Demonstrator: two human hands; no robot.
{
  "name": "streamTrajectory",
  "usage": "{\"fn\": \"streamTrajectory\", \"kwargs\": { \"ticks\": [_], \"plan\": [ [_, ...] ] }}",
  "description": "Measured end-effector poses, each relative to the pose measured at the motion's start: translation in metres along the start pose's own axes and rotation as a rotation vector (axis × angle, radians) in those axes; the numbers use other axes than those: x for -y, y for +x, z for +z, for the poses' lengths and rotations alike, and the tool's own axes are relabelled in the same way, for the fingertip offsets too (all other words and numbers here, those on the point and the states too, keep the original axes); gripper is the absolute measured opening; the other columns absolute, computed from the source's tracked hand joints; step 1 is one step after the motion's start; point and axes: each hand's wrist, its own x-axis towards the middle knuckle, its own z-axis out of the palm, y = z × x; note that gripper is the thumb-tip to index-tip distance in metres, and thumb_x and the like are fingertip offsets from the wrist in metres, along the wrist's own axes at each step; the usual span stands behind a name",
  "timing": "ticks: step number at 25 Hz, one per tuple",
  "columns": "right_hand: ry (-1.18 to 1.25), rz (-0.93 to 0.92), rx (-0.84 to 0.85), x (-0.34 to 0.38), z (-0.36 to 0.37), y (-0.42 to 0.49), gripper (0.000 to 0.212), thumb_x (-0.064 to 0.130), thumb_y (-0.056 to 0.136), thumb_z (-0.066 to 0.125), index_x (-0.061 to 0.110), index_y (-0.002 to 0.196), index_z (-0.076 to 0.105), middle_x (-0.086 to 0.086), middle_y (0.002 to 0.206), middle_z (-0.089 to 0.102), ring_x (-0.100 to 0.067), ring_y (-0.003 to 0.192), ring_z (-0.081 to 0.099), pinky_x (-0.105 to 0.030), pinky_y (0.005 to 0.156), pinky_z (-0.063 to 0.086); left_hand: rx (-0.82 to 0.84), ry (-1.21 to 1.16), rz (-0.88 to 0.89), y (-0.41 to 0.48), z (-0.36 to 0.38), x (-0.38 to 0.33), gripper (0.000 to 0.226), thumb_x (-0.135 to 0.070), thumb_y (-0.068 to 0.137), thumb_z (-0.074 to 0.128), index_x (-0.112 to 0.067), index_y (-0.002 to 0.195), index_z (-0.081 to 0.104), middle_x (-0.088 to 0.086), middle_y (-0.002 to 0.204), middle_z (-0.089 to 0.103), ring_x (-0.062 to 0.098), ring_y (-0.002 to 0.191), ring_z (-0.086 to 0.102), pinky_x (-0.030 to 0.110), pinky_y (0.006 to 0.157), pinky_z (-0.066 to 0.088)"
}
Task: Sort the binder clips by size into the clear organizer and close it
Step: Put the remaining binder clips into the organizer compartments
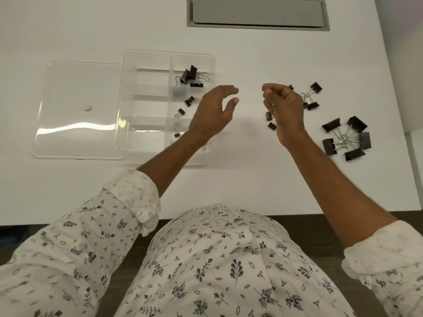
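Note:
The clear organizer [146,56] lies open on the white table, with its lid [77,110] flat to its left. Its right-hand compartments hold black binder clips: medium clips [191,75] at the top, small clips [189,100] below, and a tiny clip [177,135] lower down. My left hand [212,113] hovers over the organizer's right edge with relaxed fingers and holds nothing. My right hand [283,108] is raised over loose small clips [270,121] with curled fingers; no clip shows inside it. Medium clips [312,97] lie just behind it. Large clips [348,138] are piled at the right.
A grey cable hatch [258,11] is set into the table at the back. The table's right edge [393,88] runs close to the large clips. The near edge lies by my torso.

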Motion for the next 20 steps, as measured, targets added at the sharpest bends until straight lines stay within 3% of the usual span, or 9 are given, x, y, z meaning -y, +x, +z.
{"fn": "streamTrajectory", "kwargs": {
  "ticks": [3, 5, 7, 10, 12, 16, 20],
  "plan": [
    [-0.126, -0.006, -0.003, -0.008, -0.046, 0.0, 0.021, 0.017, 0.094, 0.066, 0.013, 0.114, 0.073, 0.006, 0.102, 0.073, -0.007, 0.09, 0.064, -0.026, 0.091, 0.054, 0.055, 0.006, 0.036, -0.009, 0.032, -0.013, 0.029, -0.021, 0.097, 0.065, -0.009, 0.123, 0.07, 0.005, 0.129, 0.069, 0.019, 0.121, 0.066, 0.039, 0.107, 0.05],
    [-0.347, -0.069, -0.013, -0.017, -0.071, 0.0, 0.023, 0.016, 0.094, 0.064, 0.015, 0.116, 0.072, 0.007, 0.108, 0.073, -0.004, 0.095, 0.066, -0.023, 0.093, 0.054, 0.107, 0.045, 0.039, -0.014, 0.053, -0.019, 0.03, -0.02, 0.097, 0.064, -0.008, 0.125, 0.07, 0.008, 0.132, 0.068, 0.021, 0.125, 0.063, 0.04, 0.109, 0.048],
    [-0.612, -0.215, 0.0, -0.032, -0.09, -0.004, 0.026, 0.012, 0.094, 0.061, 0.014, 0.116, 0.072, 0.001, 0.114, 0.073, -0.012, 0.101, 0.067, -0.03, 0.095, 0.054, 0.168, 0.107, 0.018, -0.018, 0.072, -0.025, 0.034, -0.021, 0.098, 0.063, -0.008, 0.129, 0.068, 0.008, 0.138, 0.064, 0.023, 0.131, 0.058, 0.038, 0.114, 0.043],
    [-0.998, -0.432, 0.16, -0.064, -0.106, -0.013, 0.034, 0.005, 0.093, 0.057, 0.008, 0.125, 0.067, -0.013, 0.124, 0.065, -0.034, 0.109, 0.06, -0.046, 0.096, 0.051, 0.273, 0.202, 0.002, -0.024, 0.094, -0.03, 0.039, -0.018, 0.099, 0.062, -0.008, 0.136, 0.063, 0.009, 0.146, 0.057, 0.025, 0.139, 0.048, 0.031, 0.117, 0.035],
    [-1.239, -0.469, 0.239, -0.079, -0.111, -0.022, 0.038, 0.004, 0.093, 0.059, 0.008, 0.131, 0.062, -0.014, 0.131, 0.059, -0.039, 0.11, 0.055, -0.048, 0.09, 0.051, 0.333, 0.29, 0.037, -0.024, 0.106, -0.031, 0.042, -0.016, 0.099, 0.06, -0.006, 0.139, 0.06, 0.01, 0.151, 0.052, 0.029, 0.143, 0.042, 0.038, 0.118, 0.037],
    [-1.263, -0.54, 0.253, -0.088, -0.121, -0.034, 0.031, 0.007, 0.091, 0.062, 0.011, 0.122, 0.066, -0.01, 0.122, 0.06, -0.034, 0.104, 0.056, -0.048, 0.079, 0.053, 0.361, 0.456, 0.06, -0.028, 0.125, -0.033, 0.041, -0.028, 0.104, 0.053, -0.008, 0.139, 0.061, 0.008, 0.159, 0.045, 0.032, 0.151, 0.032, 0.047, 0.113, 0.043],
    [-1.14, -0.546, 0.247, -0.087, -0.135, -0.033, 0.028, 0.014, 0.091, 0.068, 0.011, 0.12, 0.067, -0.009, 0.117, 0.061, -0.031, 0.105, 0.055, -0.042, 0.085, 0.052, 0.329, 0.573, 0.082, -0.041, 0.133, -0.031, 0.044, -0.035, 0.105, 0.05, -0.01, 0.139, 0.061, 0.008, 0.157, 0.047, 0.032, 0.151, 0.032, 0.052, 0.107, 0.048]
  ]
}}
